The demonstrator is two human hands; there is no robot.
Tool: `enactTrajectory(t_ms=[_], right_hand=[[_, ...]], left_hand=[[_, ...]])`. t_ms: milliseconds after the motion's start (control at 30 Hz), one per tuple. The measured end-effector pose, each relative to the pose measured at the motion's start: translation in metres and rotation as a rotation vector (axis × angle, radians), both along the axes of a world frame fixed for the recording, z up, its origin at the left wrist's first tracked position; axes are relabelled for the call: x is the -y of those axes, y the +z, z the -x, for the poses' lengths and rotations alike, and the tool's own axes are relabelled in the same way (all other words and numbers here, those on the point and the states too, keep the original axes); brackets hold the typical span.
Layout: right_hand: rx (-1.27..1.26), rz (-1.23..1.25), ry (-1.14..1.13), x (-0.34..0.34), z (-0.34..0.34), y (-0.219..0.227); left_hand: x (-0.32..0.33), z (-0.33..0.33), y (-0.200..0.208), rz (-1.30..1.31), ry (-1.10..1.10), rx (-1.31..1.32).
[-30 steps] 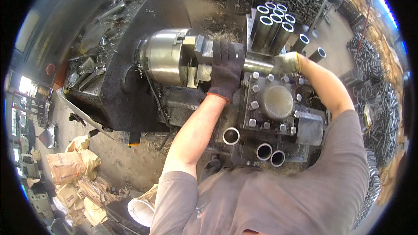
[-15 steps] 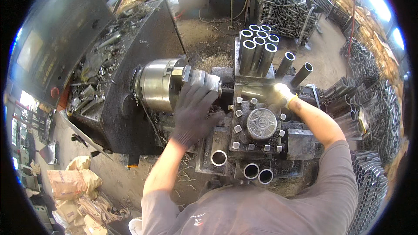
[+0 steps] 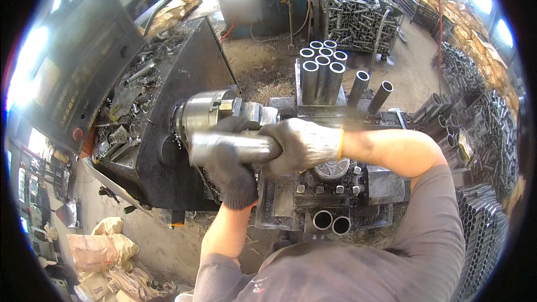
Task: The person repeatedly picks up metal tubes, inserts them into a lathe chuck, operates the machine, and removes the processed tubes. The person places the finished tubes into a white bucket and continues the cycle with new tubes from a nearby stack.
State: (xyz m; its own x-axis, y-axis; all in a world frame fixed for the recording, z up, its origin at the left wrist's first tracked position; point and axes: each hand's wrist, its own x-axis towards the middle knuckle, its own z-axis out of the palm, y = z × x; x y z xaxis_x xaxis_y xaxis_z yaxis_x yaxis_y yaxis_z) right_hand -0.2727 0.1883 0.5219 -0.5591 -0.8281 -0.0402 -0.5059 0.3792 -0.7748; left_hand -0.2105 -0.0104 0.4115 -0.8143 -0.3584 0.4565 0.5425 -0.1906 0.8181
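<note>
A short steel tube [image 3: 246, 148] lies sideways across both my hands, close in front of the lathe chuck [image 3: 201, 112]. My left hand [image 3: 230, 176], in a dark glove, is closed around its left part. My right hand [image 3: 305, 144], in a whitish glove with dark fingers, grips its right end; both hands are slightly blurred by motion. Just beyond them are the chuck's jaws [image 3: 251, 113]. Below my right wrist, the tool post [image 3: 330, 169] with its square-headed bolts is partly covered by the glove.
Several upright tubes [image 3: 323, 78] stand on the far side of the carriage, two of them leaning apart. Two more tubes [image 3: 331, 222] stand at the near edge. Stacked tubes [image 3: 481, 218] are at the right, with a full wire crate [image 3: 358, 22] behind. Paper sacks [image 3: 103, 246] lie lower left.
My left hand has come off the chuck area and my right hand has swung left from beyond the tool post. Both now hold a tube; the single tube at the carriage's near left is gone.
</note>
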Motion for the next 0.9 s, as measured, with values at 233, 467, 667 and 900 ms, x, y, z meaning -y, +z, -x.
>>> enactTrajectory(t_ms=[233, 467, 667, 900], right_hand=[[-0.397, -0.684, -0.391, -0.086, 0.086, -0.060], [-0.396, -0.563, -0.162, -0.101, 0.119, -0.163], [-0.341, -0.447, -0.098, -0.108, 0.129, -0.177], [-0.180, -0.425, -0.092, -0.039, 0.124, -0.142]], left_hand=[[0.034, -0.032, -0.036, 0.259, -0.015, 0.489], [0.155, -0.137, -0.198, -0.317, 0.442, 0.701], [0.281, -0.203, -0.262, -0.664, 0.867, 0.715], [0.319, -0.229, -0.247, -0.800, 0.569, 0.819]])
